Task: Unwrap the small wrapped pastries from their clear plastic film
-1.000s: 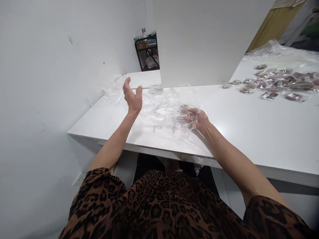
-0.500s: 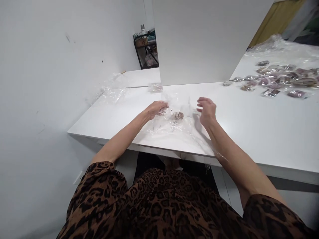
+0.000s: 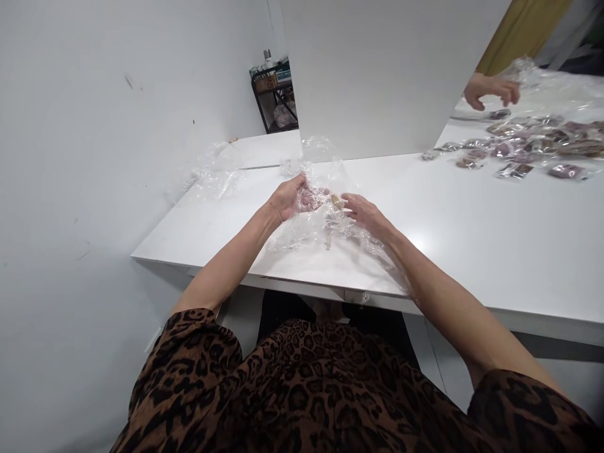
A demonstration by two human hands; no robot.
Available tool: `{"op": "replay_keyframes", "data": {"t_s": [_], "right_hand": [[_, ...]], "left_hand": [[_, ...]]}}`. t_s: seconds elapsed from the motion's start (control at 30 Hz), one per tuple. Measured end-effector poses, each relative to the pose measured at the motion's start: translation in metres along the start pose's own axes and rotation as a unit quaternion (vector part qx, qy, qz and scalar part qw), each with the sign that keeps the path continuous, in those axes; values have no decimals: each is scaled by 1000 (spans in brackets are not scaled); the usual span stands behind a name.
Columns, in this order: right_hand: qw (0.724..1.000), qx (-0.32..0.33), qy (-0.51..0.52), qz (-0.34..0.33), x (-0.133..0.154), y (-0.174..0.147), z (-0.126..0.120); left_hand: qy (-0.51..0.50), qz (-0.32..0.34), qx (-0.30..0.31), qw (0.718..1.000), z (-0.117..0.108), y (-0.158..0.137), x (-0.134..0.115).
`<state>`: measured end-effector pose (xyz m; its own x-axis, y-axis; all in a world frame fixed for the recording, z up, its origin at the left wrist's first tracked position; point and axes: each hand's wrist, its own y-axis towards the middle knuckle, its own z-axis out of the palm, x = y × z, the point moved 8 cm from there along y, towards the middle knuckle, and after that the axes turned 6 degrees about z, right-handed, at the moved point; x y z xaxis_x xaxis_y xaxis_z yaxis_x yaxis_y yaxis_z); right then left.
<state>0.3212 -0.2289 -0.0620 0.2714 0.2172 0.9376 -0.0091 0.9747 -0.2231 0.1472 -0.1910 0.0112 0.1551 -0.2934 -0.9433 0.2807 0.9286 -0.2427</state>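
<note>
Clear plastic film [image 3: 302,234] lies crumpled over the table in front of me, one end trailing toward my right forearm. My left hand [image 3: 292,198] grips a part of it, thumb on top, and its fingers show through the shiny layer. A small yellowish-brown item [image 3: 335,201] rests in the film between my hands; its kind is hard to make out. Close to that item's right side is my right hand [image 3: 368,215], palm turned inward, with fingers stretched out and apart. Whether its fingertips touch the film cannot be told.
A white upright panel [image 3: 377,75] stands at the table's back. Several small wrapped items [image 3: 519,148] are spread on the right, with another person's hand [image 3: 495,90] above them. More clear film [image 3: 214,173] sits at the left near the wall. A black shelf [image 3: 276,94] stands behind.
My right hand has moved left toward the small item. My left hand has lifted and bunched the film, which now rises higher. Another person's hand has appeared at the upper right.
</note>
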Motion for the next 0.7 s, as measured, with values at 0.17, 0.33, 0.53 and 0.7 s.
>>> {"op": "replay_keyframes", "data": {"t_s": [0.17,0.33,0.53,0.7], "right_hand": [[995,92,45,5,0,-6,21],[999,-12,39,31,-4,-6,-4],[999,-10,36,-39,8,-1,-16],[990,-5,-26,-139,15,-7,-1]], "left_hand": [[36,22,7,999,6,2,7],[89,65,-14,994,1,3,1],[63,87,-26,994,-19,4,-14],[-11,40,18,999,-11,2,-6]]}}
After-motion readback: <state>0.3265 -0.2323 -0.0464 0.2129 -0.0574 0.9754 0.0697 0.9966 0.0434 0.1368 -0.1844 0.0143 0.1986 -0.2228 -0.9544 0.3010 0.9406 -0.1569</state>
